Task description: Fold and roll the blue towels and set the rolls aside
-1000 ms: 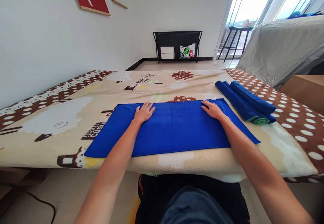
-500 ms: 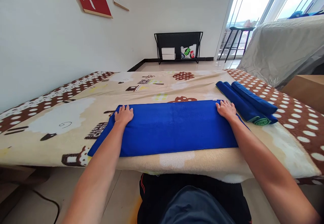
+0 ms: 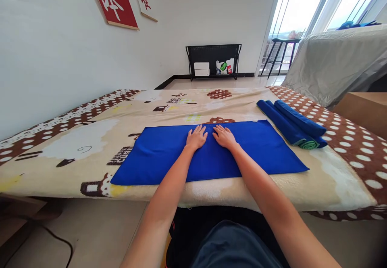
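A blue towel [image 3: 160, 151] lies spread in a wide flat shape near the front edge of the bed-like surface. My left hand [image 3: 197, 137] rests palm down on it, a little left of its middle, fingers stretched toward the far edge. Close beside it, my right hand [image 3: 223, 136] lies flat on the cloth with fingers extended. A narrow gap separates the two hands, and neither grasps the fabric. To the right, rolled blue towels [image 3: 292, 122] with a green inner side at one end lie together, apart from my hands.
Under everything is a cream blanket [image 3: 169, 116] with sheep patterns and a brown dotted border. A cardboard box [image 3: 363, 110] and a plastic-covered piece [image 3: 341, 62] stand at the right. A black rack [image 3: 213, 54] and a stool [image 3: 281, 50] are at the back.
Both hands have moved inward from the towel's left and right ends to its middle. The towel's right corner now shows. The view has tilted slightly upward.
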The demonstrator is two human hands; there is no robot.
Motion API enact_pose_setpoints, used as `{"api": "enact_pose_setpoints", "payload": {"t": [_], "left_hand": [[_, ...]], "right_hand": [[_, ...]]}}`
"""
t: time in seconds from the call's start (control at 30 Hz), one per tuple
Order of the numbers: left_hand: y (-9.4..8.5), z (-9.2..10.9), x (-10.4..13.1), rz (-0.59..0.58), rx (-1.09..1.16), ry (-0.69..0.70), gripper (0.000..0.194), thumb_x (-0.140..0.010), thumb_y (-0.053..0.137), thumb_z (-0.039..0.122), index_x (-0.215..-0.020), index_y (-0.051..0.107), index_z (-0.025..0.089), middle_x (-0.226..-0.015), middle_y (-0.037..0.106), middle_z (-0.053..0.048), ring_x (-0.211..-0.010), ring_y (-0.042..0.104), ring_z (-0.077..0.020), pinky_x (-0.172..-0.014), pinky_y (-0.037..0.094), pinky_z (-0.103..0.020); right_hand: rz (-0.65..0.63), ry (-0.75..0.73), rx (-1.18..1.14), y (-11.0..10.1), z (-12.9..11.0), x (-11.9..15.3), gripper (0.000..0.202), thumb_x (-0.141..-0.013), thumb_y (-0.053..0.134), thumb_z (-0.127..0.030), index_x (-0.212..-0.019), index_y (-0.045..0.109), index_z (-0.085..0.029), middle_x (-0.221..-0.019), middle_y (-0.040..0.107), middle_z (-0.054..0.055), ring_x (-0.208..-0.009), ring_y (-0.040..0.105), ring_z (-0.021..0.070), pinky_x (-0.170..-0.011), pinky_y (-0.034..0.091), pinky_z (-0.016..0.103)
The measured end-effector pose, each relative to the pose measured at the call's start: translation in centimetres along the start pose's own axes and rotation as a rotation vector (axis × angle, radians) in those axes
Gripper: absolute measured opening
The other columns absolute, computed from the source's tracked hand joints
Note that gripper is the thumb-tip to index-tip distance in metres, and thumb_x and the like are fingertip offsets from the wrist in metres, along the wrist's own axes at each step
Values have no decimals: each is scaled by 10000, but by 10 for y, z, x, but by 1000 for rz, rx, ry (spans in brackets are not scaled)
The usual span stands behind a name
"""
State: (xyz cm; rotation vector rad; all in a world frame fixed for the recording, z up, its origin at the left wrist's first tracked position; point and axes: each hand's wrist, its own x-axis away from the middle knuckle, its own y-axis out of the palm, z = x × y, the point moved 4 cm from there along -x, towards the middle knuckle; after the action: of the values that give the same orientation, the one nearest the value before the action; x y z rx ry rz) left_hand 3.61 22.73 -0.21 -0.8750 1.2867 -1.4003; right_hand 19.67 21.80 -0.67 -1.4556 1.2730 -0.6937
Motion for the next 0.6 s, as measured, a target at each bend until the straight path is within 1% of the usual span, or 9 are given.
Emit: {"api": "enact_pose_setpoints", "payload": {"t": [0.07, 0.2, 0.27, 0.33, 0.4, 0.47, 0.6], "left_hand": [[-7, -25, 7, 3, -9, -60, 587, -995, 236, 516, -1528, 355, 303, -1624, 267, -55, -1511, 218, -230, -1208, 169, -520], [-23, -79, 19, -3, -32, -196, 620, -982, 214, 559, -1537, 332, 311, -1634, 234, -58, -1517, 194, -243, -1202, 158, -549], [-30, -103, 26, -5, -43, -258, 643, -975, 200, 576, -1545, 316, 302, -1639, 213, -59, -1520, 180, -251, -1199, 152, -566], [-35, -124, 33, -3, -53, -309, 666, -971, 184, 588, -1552, 301, 284, -1644, 196, -61, -1523, 166, -263, -1195, 147, -581], [-39, -142, 39, 3, -62, -352, 684, -968, 168, 595, -1559, 286, 271, -1647, 186, -64, -1524, 156, -270, -1193, 142, -589], [-42, -156, 45, 10, -70, -387, 692, -966, 157, 602, -1562, 273, 271, -1648, 181, -65, -1524, 153, -272, -1192, 139, -593], [-47, -182, 56, 23, -82, -433, 698, -963, 160, 619, -1560, 278, 278, -1649, 177, -65, -1520, 166, -283, -1183, 154, -602]], "right_hand": [[16, 68, 11, -10, 33, 7, 553, -1010, 292, -486, -1493, 412, -244, -1588, 336, 30, -1491, 258, 200, -1215, 167, 396], [62, 222, 44, -33, 101, 27, 554, -1012, 300, -480, -1478, 433, -214, -1584, 337, 90, -1493, 258, 223, -1212, 167, 455], [88, 284, 55, -43, 132, 39, 551, -1013, 294, -465, -1469, 449, -196, -1578, 342, 107, -1490, 266, 234, -1207, 179, 478], [109, 319, 59, -51, 157, 52, 550, -1015, 291, -453, -1460, 465, -180, -1572, 351, 111, -1489, 271, 233, -1208, 192, 478], [126, 329, 57, -57, 178, 62, 546, -1015, 296, -444, -1445, 489, -169, -1559, 378, 105, -1483, 287, 225, -1213, 207, 452], [142, 327, 52, -62, 193, 71, 538, -1014, 302, -431, -1426, 517, -159, -1537, 415, 101, -1471, 314, 218, -1215, 226, 423], [169, 312, 42, -66, 210, 80, 518, -1006, 324, -409, -1404, 545, -162, -1501, 467, 94, -1448, 362, 222, -1210, 262, 412]]}}
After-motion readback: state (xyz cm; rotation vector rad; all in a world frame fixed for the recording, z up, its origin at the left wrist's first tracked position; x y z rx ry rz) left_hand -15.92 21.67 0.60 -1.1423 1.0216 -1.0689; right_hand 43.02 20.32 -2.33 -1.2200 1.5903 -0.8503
